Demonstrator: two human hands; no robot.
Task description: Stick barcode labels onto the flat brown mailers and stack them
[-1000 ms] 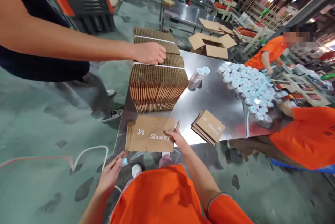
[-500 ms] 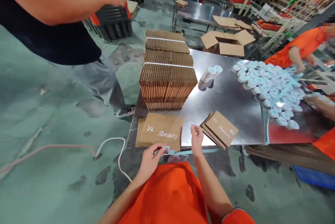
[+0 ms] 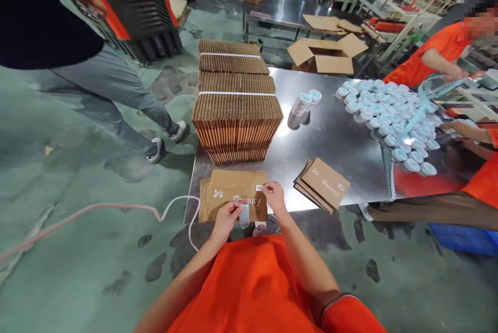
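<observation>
Presently, the right hand (image 3: 276,197) pinches a small white label (image 3: 258,188) over the top flat carton (image 3: 227,181) at the table's (image 3: 330,141) near edge; left hand (image 3: 225,220) grips a pale-blue strip (image 3: 244,214), hiding some lettering; label print illegible.

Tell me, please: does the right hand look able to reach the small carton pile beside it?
Probably yes: the right hand is near the small carton pile, and nothing visible stands between them, though it is busy at a white label.

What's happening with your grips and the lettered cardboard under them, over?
Left grip: pinching pale-blue strip. Right grip: at edge of white label. Lettered cardboard: lying flat, left grip partly covering its lettering.
</observation>
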